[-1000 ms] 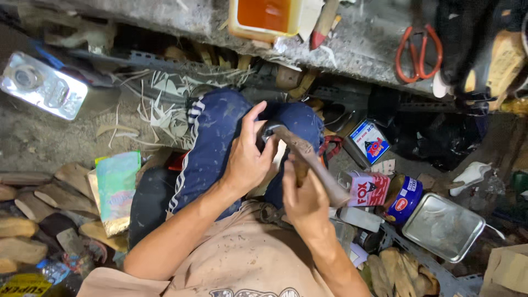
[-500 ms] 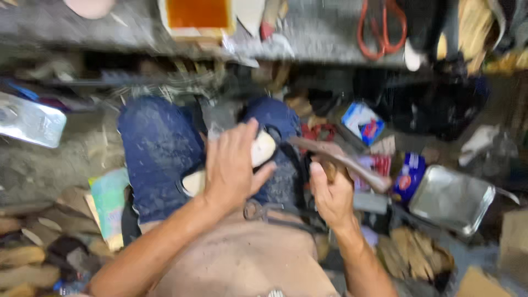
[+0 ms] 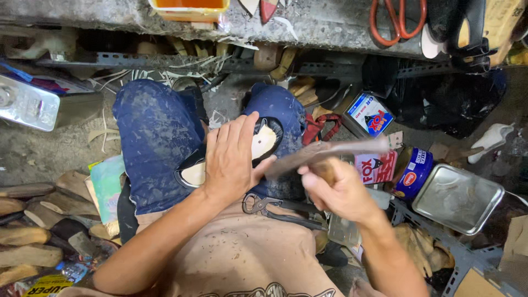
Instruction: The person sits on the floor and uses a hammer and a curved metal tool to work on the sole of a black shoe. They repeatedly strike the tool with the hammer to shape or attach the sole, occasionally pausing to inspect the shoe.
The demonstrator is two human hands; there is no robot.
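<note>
Hammer (image 3: 330,154) has swung from 3 o'clock onto shoe sole (image 3: 264,143), right hand (image 3: 335,190) clamped on handle, left hand (image 3: 231,159) fingers together pressing sole: tapping underway.

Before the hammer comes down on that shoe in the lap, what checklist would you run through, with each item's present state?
1. Left hand pressing the black shoe with the pale insole flat on the lap: ok.
2. Right hand closed around the brown wooden-handled hammer: ok.
3. Hammer sharp enough to judge where its head points: not ok, it is motion-blurred.
4. Left fingers clear of the strike spot: cannot tell; the hammer's near end is close to the left thumb.
5. Black metal pincers lying on the lap apart from both hands: ok.
</note>
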